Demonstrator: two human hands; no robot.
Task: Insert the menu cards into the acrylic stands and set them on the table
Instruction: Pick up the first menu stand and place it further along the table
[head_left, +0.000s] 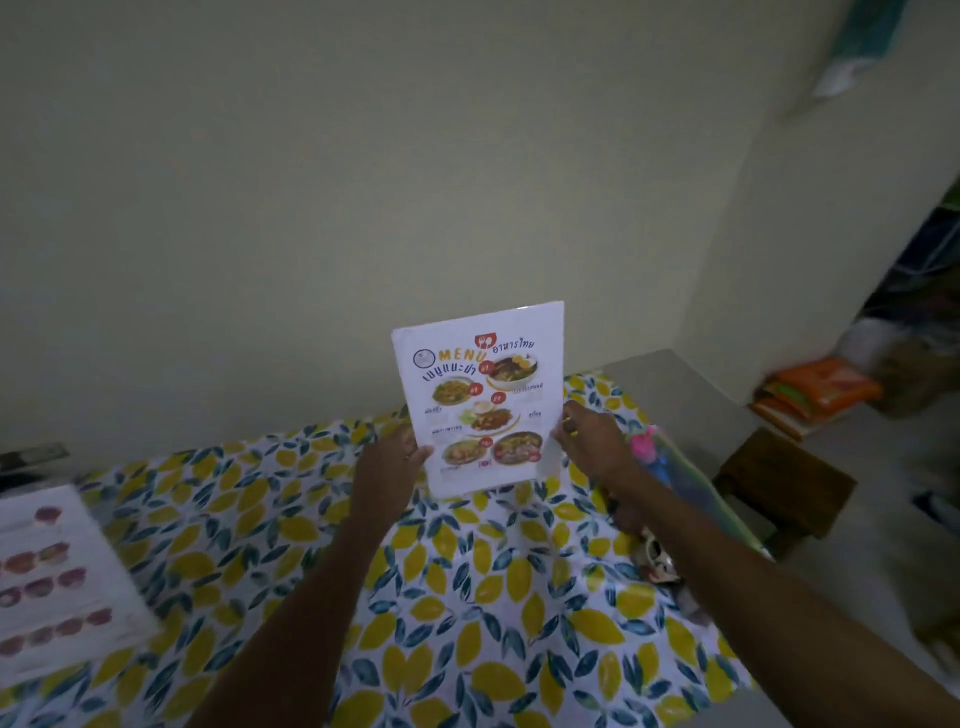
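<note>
**Menu card held upright over the lemon-print table**

A pale wall (311, 182) fills the upper half of the frame. Below it, a table (691, 384) runs across the lower half under a tablecloth (467, 597) printed with yellow lemons and dark leaves. At the right edge of the frame stand a dark wooden stool (784, 483) and, above it, a stack of orange packets (815, 395) — both blurred.

At the lower left of the frame a second menu sheet (57, 582) lies flat on the cloth, showing rows of reddish dishes.

In the centre, the menu card (480, 400) stands upright, tilted slightly, its lower edge just above the cloth. Whether a clear stand surrounds it cannot be told.

The left hand (389, 462) pinches the card's lower left edge with thumb in front; the right hand (589, 441) grips the lower right edge — fingers closed on it.

Just right of the right hand lies something pink and blue (649, 447), too blurred to name.
</note>
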